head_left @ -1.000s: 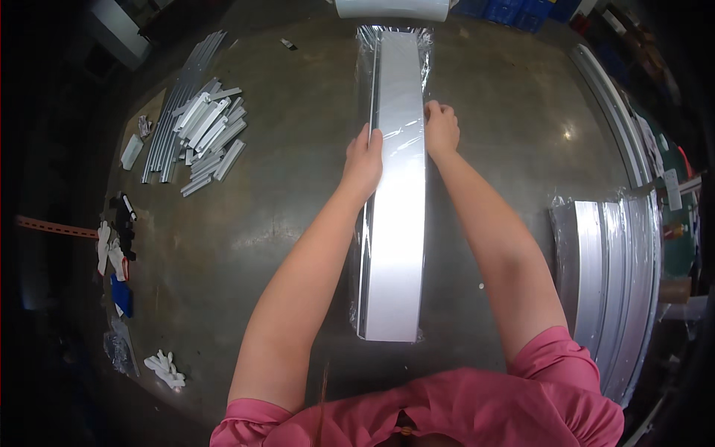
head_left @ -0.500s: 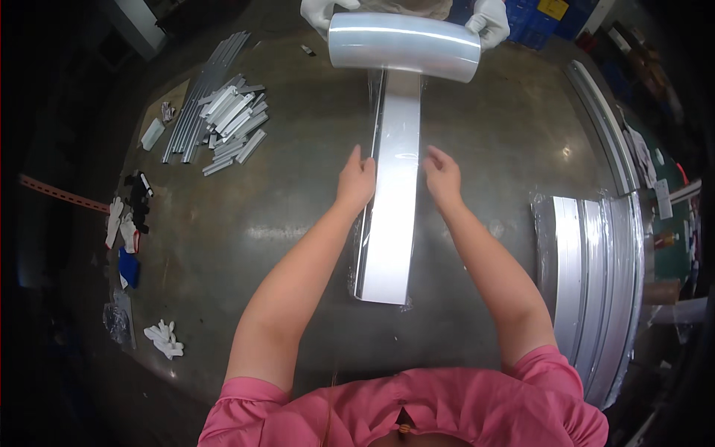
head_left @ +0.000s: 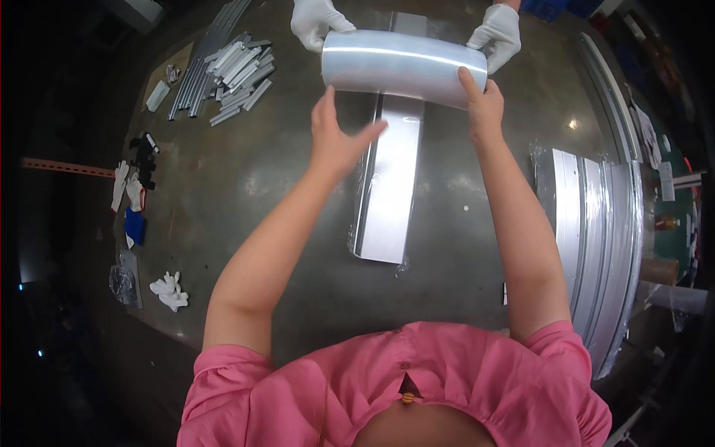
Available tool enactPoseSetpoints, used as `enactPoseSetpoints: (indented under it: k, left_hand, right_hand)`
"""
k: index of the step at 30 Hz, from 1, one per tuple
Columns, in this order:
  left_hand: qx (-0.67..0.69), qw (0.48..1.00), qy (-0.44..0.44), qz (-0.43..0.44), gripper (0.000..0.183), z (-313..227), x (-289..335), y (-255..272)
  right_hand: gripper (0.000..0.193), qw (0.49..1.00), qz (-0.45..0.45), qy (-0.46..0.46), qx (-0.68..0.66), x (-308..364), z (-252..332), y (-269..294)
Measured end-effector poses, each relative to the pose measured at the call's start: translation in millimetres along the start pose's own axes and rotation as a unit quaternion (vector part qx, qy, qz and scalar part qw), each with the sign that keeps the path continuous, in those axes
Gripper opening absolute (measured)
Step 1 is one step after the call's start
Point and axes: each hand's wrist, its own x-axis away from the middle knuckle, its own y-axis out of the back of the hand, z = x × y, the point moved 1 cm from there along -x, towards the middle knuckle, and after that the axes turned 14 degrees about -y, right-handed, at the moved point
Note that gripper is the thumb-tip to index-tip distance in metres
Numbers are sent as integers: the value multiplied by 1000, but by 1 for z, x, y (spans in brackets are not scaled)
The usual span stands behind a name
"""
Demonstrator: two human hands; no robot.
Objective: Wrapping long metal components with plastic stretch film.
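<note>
A thick roll of clear plastic film [head_left: 398, 65] lies crosswise over a long, flat silvery metal profile [head_left: 389, 190], which has clear film along its edges. My right hand [head_left: 485, 112] grips the roll's right end, its thumb on the near face. Below the roll's left end, my left hand [head_left: 335, 141] is open with thumb and fingers spread; whether its fingertips touch the film is unclear. Across from me, a co-worker's white-gloved left-side hand [head_left: 316, 22] and right-side hand [head_left: 497, 36] hold the two ends of the same roll.
Short metal pieces [head_left: 242, 71] lie piled beside long thin bars [head_left: 205, 67] at the far left. White gloves [head_left: 170, 290] rest at the near left. Film-wrapped profiles [head_left: 588, 223] are stacked on the right, below a long rail [head_left: 607, 93].
Both my hands have moved forward from beside the profile to the roll, and the right one has taken hold of its end. The roll has come slightly nearer in view.
</note>
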Motion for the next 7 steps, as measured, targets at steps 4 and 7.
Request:
enactPoseSetpoints:
  k: [4, 7]
  left_hand:
    - [-184, 928, -107, 305, 109, -13, 154, -5]
    - [-159, 944, -145, 250, 95, 26, 195, -24]
  right_hand:
    - [60, 999, -25, -32, -4, -4, 3, 7]
    - [63, 995, 66, -70, 12, 8, 6, 6]
